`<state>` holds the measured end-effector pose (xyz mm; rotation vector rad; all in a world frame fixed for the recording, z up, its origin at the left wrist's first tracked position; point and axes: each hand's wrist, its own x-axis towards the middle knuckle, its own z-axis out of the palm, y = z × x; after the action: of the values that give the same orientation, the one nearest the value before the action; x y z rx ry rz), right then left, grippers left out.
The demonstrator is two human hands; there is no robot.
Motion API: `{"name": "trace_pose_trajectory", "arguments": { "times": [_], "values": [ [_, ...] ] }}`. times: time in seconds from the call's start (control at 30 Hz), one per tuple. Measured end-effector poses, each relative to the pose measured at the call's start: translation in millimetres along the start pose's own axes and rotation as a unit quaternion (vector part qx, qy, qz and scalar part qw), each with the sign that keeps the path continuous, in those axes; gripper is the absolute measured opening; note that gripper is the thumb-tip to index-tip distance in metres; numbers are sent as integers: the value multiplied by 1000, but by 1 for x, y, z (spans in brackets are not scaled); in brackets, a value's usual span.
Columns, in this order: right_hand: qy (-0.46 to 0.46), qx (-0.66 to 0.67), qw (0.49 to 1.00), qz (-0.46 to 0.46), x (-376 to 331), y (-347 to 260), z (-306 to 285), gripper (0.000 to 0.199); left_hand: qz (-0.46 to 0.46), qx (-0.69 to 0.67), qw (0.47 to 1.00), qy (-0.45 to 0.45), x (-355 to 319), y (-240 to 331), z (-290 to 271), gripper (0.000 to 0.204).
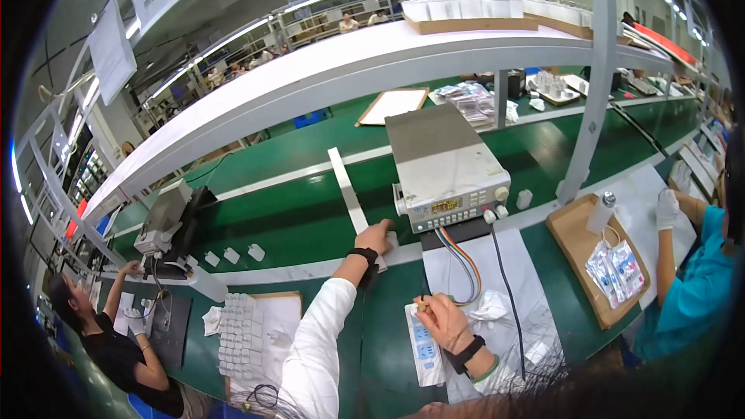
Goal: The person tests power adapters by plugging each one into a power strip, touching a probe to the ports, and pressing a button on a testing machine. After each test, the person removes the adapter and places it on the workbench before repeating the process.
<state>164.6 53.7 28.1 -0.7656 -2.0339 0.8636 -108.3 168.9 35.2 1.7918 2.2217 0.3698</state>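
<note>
1. Reaching up the middle of the frame, the left hand [375,236] lies with fingers curled on the green bench [310,217], touching the lower end of a long white strip [347,190] and just left of the grey test instrument [444,167].
2. Lower and right of centre, the right hand [444,320] is pinched shut on a small dark probe [424,299], held directly above a white power strip [425,345] lying on the bench.
3. A ribbon of coloured wires [459,257] runs from the instrument's front down past the right hand.
4. At lower left sits a tray of small white adapters [239,330].
5. At the right edge, another person's gloved hand [666,208] is raised beside a cardboard tray [570,229].
</note>
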Motion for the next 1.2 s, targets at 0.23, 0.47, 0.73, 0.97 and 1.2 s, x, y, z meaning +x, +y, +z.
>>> {"name": "trace_pose_trajectory", "arguments": {
  "times": [0.23,0.47,0.73,0.97,1.2],
  "values": [
    [-18,10,1000,17,1,-4,-4,27,73,85,986,125,-26,-74,-42,38],
    [-16,-27,999,-14,0,17,5,28,-230,331,915,-14,-10,-267,-86,34],
    [-53,27,997,-40,5,15,0,29,-336,405,847,-75,13,-422,-58,36],
    [-97,48,994,-19,5,5,7,26,-229,309,921,55,-24,-412,-100,42],
    [-29,53,998,-9,1,17,9,24,63,-173,978,100,-126,-165,-180,48]
  ]
}}
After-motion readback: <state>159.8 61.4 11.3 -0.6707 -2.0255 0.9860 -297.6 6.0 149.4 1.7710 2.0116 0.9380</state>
